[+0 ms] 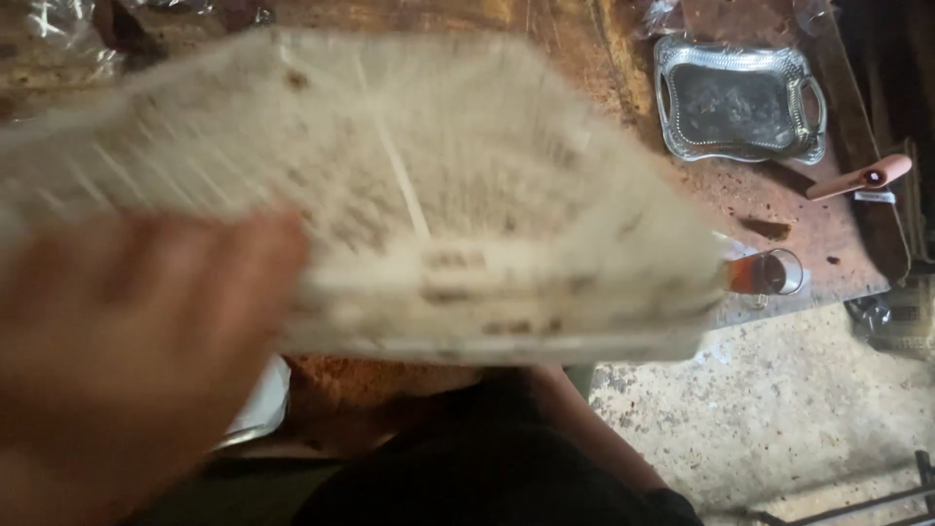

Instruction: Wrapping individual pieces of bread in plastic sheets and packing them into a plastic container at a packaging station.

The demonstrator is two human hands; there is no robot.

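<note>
Off-white, motion-blurred plastic fills most of the view: a large flat tray-like panel (pixel 429 195) with ribbed lines and brownish stains, tilted, held up close to the camera above the table. Exact kind of object unclear from blur. Under it, a worn reddish-brown wooden table (pixel 779 209) runs across the top and right, surface scuffed and stained. Lower right is a pale speckled concrete floor (pixel 779 409). Bottom centre, dark clothing of the person (pixel 487 468), seen from above. Left hand (pixel 127 360) is big and blurred at lower left, placed against the panel's lower left edge, apparently gripping it; finger positions too smeared to tell apart or together, so the grip cannot be confirmed. A bare forearm (pixel 594 419) comes up from bottom centre and goes under the panel's lower edge; the right hand itself is hidden behind the panel, fingers not visible. On the table upper right, a silver metal serving tray (pixel 740 97) with beaded rim and two handles, lying flat, well apart from the panel. Right of it, near the table edge, a pink tube-shaped item (pixel 862 178). Just beside the panel's right corner, a small clear glass (pixel 774 273) with dark reddish-brown liquid, upright. Crinkled clear plastic wrap (pixel 58 24) at the top left corner.
</note>
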